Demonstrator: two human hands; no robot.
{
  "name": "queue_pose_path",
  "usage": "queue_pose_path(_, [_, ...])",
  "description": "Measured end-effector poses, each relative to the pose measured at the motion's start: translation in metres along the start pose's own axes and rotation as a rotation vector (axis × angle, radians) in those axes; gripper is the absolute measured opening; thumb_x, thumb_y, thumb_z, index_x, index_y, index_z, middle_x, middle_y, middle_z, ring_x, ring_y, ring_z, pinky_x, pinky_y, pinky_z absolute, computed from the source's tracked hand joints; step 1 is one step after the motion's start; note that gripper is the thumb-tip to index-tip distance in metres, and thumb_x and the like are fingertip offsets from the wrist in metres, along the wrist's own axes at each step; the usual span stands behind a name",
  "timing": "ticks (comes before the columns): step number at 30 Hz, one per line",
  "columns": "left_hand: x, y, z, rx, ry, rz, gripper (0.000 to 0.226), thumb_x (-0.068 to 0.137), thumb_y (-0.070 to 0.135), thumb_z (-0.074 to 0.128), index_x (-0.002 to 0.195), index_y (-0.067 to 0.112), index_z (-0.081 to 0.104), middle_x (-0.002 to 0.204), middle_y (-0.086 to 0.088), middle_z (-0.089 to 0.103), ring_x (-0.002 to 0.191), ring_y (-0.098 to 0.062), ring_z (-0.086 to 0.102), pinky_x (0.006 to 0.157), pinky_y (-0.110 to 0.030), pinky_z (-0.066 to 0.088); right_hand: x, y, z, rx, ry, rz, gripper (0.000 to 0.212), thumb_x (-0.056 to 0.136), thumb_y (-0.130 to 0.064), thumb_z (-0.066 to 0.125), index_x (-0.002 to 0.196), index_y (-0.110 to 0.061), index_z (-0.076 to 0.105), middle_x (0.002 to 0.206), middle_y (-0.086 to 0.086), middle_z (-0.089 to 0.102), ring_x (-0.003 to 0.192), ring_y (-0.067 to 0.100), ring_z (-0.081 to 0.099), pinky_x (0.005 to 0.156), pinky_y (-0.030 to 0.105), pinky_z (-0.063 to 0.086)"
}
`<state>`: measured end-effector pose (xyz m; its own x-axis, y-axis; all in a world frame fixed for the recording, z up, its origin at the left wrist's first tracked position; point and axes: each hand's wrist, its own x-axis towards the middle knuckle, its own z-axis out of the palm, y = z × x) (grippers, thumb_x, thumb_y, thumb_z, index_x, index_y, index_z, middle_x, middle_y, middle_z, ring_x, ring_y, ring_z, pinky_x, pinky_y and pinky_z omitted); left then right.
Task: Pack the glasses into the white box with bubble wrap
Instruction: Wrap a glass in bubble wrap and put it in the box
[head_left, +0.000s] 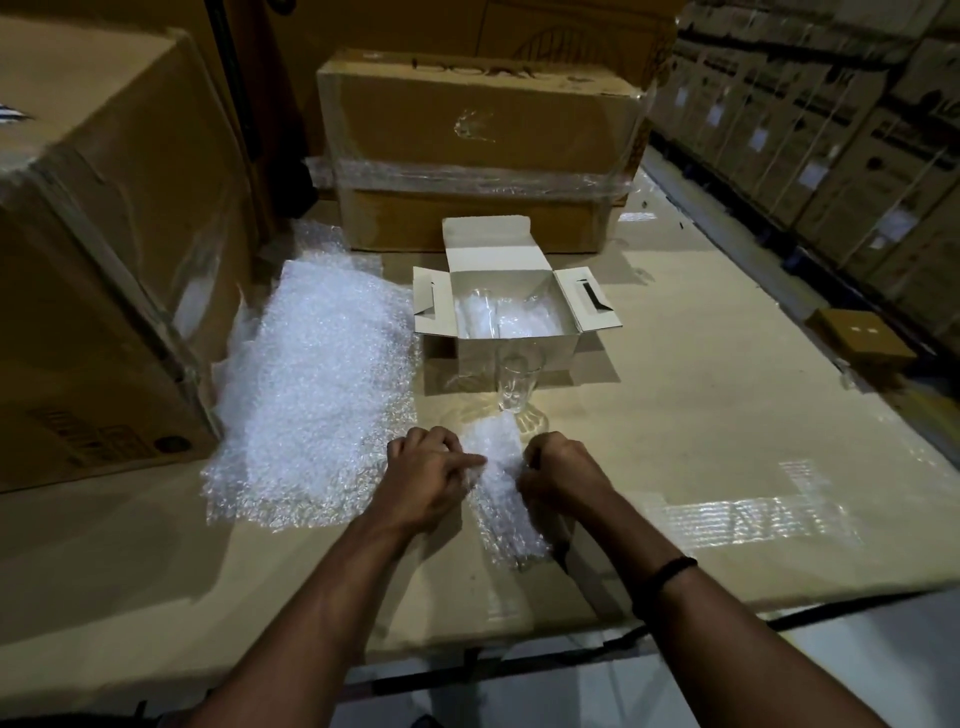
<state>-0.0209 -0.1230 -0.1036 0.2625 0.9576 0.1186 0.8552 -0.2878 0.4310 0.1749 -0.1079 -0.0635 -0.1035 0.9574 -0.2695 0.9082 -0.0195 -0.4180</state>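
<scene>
bubble wrap bundle (498, 486) lies between left grip (431, 478) and right grip (560, 475), both clenched on it, its long way pointing ahead at the white box (558, 353).

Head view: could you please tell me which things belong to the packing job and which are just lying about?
Job: white box, wrapped glasses inside it, bare glass, bundle held by left hand and right hand, bubble wrap sheets.
Lying about: big cartons, small brown box.

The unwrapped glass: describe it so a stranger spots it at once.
Find the open white box in mid-view. Before its near wall stands a clear glass, upright. Unlike the wrapped bundles in the box, it is bare.
</scene>
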Motion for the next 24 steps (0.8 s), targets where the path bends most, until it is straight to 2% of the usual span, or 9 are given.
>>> queue_pose_path(2, [0.003, 0.001, 0.000, -0.123, 0.074, -0.043, 0.044, 0.082, 0.033, 0.044, 0.119, 0.036, 0.068, 0.111, 0.005, 0.057, 0.106, -0.019, 0.045, 0.083, -0.031, 0.021, -0.002, 0.002, -0.010, 0.054, -0.010, -0.009, 0.009, 0.083, -0.019, 0.066, 0.081, -0.016, 0.058, 0.089, 0.008, 0.065, 0.084, 0.025, 0.061, 0.068, 0.028, 0.047])
queue_pose_path(4, [0.006, 0.003, 0.002, -0.263, 0.169, -0.092, 0.045, 0.080, 0.026, 0.045, 0.117, 0.026, 0.070, 0.109, -0.001, 0.061, 0.102, -0.023, 0.055, 0.088, -0.034, 0.034, -0.005, 0.011, -0.020, 0.171, 0.025, -0.015, 0.018, 0.080, -0.013, 0.066, 0.071, -0.021, 0.052, 0.077, 0.002, 0.061, 0.071, 0.020, 0.056, 0.057, 0.026, 0.040])
queue_pose_path(6, [0.012, 0.008, 0.006, -0.415, 0.223, -0.146, 0.043, 0.081, 0.014, 0.049, 0.118, 0.017, 0.069, 0.112, -0.006, 0.061, 0.101, -0.026, 0.060, 0.091, -0.037, 0.047, -0.007, 0.026, -0.031, 0.379, 0.087, -0.036, 0.023, 0.076, -0.001, 0.064, 0.070, -0.021, 0.054, 0.073, 0.000, 0.059, 0.060, 0.015, 0.053, 0.052, 0.024, 0.040])
queue_pose_path(9, [0.027, 0.018, 0.011, -0.559, 0.183, -0.266, 0.048, 0.085, -0.001, 0.060, 0.131, 0.013, 0.059, 0.126, -0.009, 0.059, 0.112, -0.024, 0.058, 0.097, -0.036, 0.048, -0.012, 0.044, -0.046, 0.770, 0.181, -0.035, 0.024, 0.079, 0.010, 0.064, 0.075, -0.014, 0.061, 0.070, 0.008, 0.062, 0.056, 0.018, 0.054, 0.051, 0.028, 0.044])
queue_pose_path(14, [0.058, 0.035, 0.018, -0.739, 0.122, -0.381, 0.070, 0.084, 0.009, 0.074, 0.146, 0.017, 0.042, 0.137, -0.002, 0.055, 0.114, -0.012, 0.056, 0.097, -0.026, 0.045, -0.007, 0.047, -0.077, 1.544, 0.168, 0.179, 0.023, 0.089, 0.015, 0.045, 0.085, -0.003, 0.059, 0.095, 0.015, 0.070, 0.080, 0.024, 0.067, 0.054, 0.021, 0.055])
queue_pose_path(17, [0.076, 0.038, 0.023, -0.730, 0.128, -0.401, 0.082, 0.073, 0.029, 0.084, 0.145, 0.025, 0.043, 0.131, 0.002, 0.060, 0.113, -0.015, 0.059, 0.099, -0.032, 0.047, 0.002, 0.052, -0.089, 1.821, 0.064, 0.215, 0.037, 0.088, 0.020, 0.033, 0.094, -0.006, 0.058, 0.100, 0.016, 0.070, 0.085, 0.021, 0.071, 0.036, 0.007, 0.035])
queue_pose_path(21, [0.094, 0.034, 0.035, -0.709, 0.161, -0.452, 0.084, 0.055, 0.067, 0.075, 0.129, 0.036, 0.053, 0.118, 0.010, 0.066, 0.111, -0.019, 0.060, 0.099, -0.046, 0.048, 0.024, 0.043, -0.094, 1.913, 0.025, 0.184, 0.021, 0.088, 0.013, 0.050, 0.096, -0.006, 0.055, 0.100, 0.016, 0.068, 0.084, 0.019, 0.073, 0.047, 0.010, 0.050])
queue_pose_path(23, [0.099, 0.031, 0.042, -0.710, 0.193, -0.465, 0.079, 0.053, 0.073, 0.068, 0.121, 0.033, 0.060, 0.112, 0.012, 0.068, 0.108, -0.017, 0.062, 0.099, -0.048, 0.047, 0.037, 0.032, -0.093, 1.823, 0.057, 0.169, 0.008, 0.089, 0.005, 0.057, 0.095, -0.002, 0.056, 0.087, 0.014, 0.068, 0.072, 0.018, 0.073, 0.062, 0.020, 0.059])
queue_pose_path(24, [0.101, 0.030, 0.044, -0.701, 0.213, -0.467, 0.078, 0.054, 0.073, 0.068, 0.120, 0.033, 0.061, 0.110, 0.012, 0.069, 0.107, -0.017, 0.062, 0.098, -0.047, 0.047, 0.043, 0.026, -0.094, 1.696, 0.078, 0.147, 0.008, 0.090, 0.001, 0.060, 0.096, -0.001, 0.057, 0.080, 0.012, 0.067, 0.066, 0.016, 0.071, 0.059, 0.022, 0.059])
